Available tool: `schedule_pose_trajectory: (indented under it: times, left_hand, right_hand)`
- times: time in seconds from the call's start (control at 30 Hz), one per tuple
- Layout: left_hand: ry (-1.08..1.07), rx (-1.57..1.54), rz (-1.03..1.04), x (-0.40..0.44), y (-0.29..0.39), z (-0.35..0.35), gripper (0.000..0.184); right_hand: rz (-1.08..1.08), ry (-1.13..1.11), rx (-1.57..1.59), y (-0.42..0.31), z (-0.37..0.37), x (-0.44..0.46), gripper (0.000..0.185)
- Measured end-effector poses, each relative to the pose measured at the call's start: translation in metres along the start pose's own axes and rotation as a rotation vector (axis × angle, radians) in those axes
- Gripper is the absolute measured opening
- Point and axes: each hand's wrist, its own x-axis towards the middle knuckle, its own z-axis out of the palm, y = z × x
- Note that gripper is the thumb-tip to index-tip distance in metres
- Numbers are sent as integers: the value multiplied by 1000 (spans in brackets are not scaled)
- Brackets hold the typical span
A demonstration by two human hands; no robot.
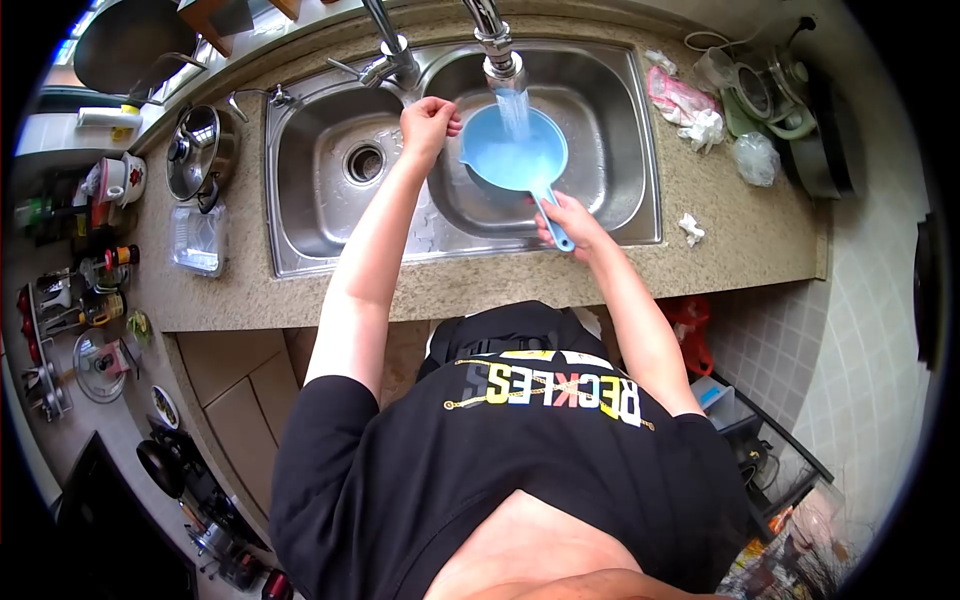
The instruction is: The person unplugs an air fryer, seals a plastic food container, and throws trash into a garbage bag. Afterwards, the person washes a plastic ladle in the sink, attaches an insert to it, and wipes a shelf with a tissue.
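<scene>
Over the right basin of the steel double sink (455,262), a blue ladle-shaped scoop (500,160) is held level by its handle in my right hand (570,222). Water runs from the right faucet (493,45) into the scoop, and the bowl holds some water. My left hand (431,128) hovers near the divider between the basins, just left of the scoop's rim, with its fingers curled in. What those fingers hold, if anything, is hidden. The left faucet (392,65) stands behind that hand.
A lidded pot (203,150) and a clear plastic tray (198,240) sit left of the sink. To the right lie a pink cloth (683,98), a clear plastic bag (757,158), a crumpled white tissue (691,229) and stacked cookware (815,150).
</scene>
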Motion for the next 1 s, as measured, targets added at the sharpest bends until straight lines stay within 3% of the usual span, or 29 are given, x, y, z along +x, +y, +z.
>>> schedule_pose_trajectory:
  times: [0.1, 0.2, 0.27, 0.33, 0.4, 0.53, 0.6, 0.63, 0.67, 0.7, 0.73, 0.77, 0.8, 0.87, 0.9, 0.97, 1.0]
  left_hand:
    - [85, -211, -35, -6, -11, -12, 15]
    - [129, -165, -97, -1, -37, -19, 21]
    - [111, -124, -107, -2, -41, -15, 23]
    - [47, -196, -301, -7, -34, -9, 17]
    - [59, -197, -325, -4, -38, -4, 16]
    - [59, -195, -248, 2, -47, 4, 27]
    - [84, 442, 75, -8, -32, 15, 30]
    - [78, 478, 203, -11, -31, 28, 28]
    - [10, 553, 369, -13, -30, 43, 22]
    - [-215, 634, 440, -18, -26, 56, 17]
    - [-329, 688, 525, -29, -32, 75, 24]
    - [-603, 773, 616, -29, -40, 86, 44]
    - [-872, 839, 565, -34, -38, 95, 63]
    - [-1102, 1083, 579, -24, -52, 108, 73]
    - [-1107, 1078, 585, -19, -48, 110, 73]
    - [-1012, 1299, 803, -10, -38, 106, 72]
    - [-1073, 1161, 722, 3, -36, 102, 71]
  right_hand:
    - [23, -42, 173, 0, -26, -14, 31]
    - [-99, 85, 125, -15, -32, 2, 27]
    - [-127, 65, 116, -19, -27, 23, 26]
    - [-148, 31, 106, -14, -18, 39, 27]
    - [-120, 20, 110, -4, -10, 37, 27]
    - [-49, -25, 138, 4, -19, 4, 26]
    - [-20, 7, 45, 10, -32, -5, 26]
    - [-17, 31, 14, 7, -31, -8, 23]
    - [-15, 39, 18, 6, -30, -10, 23]
    - [-23, 42, -11, 5, -27, -10, 21]
    - [-34, 41, -44, 3, -24, -9, 19]
    - [-55, 50, -47, 2, -21, -10, 25]
    - [-56, 53, -49, 2, -19, -10, 25]
    - [-105, 55, -126, 1, -17, -12, 22]
    - [-97, 51, -99, -2, -15, -16, 19]
    - [-111, 48, -91, -7, -13, -17, 18]
    - [-129, 37, -78, -7, -12, -16, 18]
